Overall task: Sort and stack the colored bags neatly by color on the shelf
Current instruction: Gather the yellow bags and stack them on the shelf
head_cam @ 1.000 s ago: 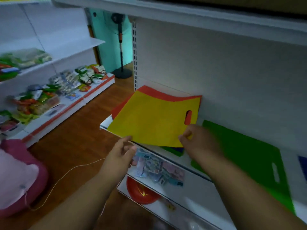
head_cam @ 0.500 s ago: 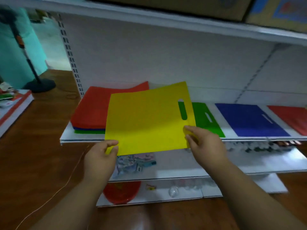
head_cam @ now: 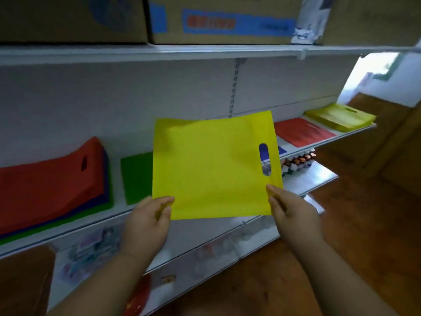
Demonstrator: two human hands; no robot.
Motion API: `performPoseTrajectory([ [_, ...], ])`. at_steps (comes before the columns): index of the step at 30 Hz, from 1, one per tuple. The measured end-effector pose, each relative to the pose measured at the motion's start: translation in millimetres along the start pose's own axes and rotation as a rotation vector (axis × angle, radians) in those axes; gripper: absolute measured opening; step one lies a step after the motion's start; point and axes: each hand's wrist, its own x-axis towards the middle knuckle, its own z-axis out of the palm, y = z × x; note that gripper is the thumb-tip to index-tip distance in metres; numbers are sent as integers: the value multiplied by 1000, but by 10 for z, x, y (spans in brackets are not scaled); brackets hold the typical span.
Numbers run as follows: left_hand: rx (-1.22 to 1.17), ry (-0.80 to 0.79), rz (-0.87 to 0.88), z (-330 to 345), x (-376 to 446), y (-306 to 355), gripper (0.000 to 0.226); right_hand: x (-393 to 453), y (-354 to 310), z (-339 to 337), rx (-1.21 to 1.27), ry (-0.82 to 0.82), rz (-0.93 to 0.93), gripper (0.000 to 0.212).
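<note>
A flat yellow bag (head_cam: 211,165) with a cut-out handle is held up in front of the white shelf (head_cam: 127,213). My left hand (head_cam: 148,222) pinches its lower left corner and my right hand (head_cam: 291,210) pinches its lower right corner. At the left of the shelf lies a mixed pile (head_cam: 50,188) with a red bag on top and blue and green edges below. A green bag (head_cam: 136,176) lies beside it, partly hidden. A blue bag (head_cam: 263,149) shows through the handle hole. Further right lie a red stack (head_cam: 303,132) and a yellow stack (head_cam: 340,119).
Cardboard boxes (head_cam: 223,19) fill the shelf above. Below the bag shelf, lower shelves hold small bottles (head_cam: 298,163) and packets (head_cam: 91,249). Wooden floor (head_cam: 364,224) stretches to the right, with a bright doorway (head_cam: 376,78) at the far right.
The yellow bag has come off the left pile and both hands have carried it rightward along the shelf. My view has swung right, bringing the red and yellow stacks into sight.
</note>
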Motion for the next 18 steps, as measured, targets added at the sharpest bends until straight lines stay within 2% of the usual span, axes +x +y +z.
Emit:
performPoseTrajectory([
  [6, -53, -165, 173, 1401, 50, 1203, 29, 55, 1492, -969, -129, 120, 153, 31],
  [11, -59, -221, 264, 2363, 295, 2195, 28, 312, 2491, -1662, -173, 158, 269, 31],
  [18, 24, -301, 318, 3349, 622, 2701, 33, 942, 3434, -1968, -174, 178, 284, 31],
])
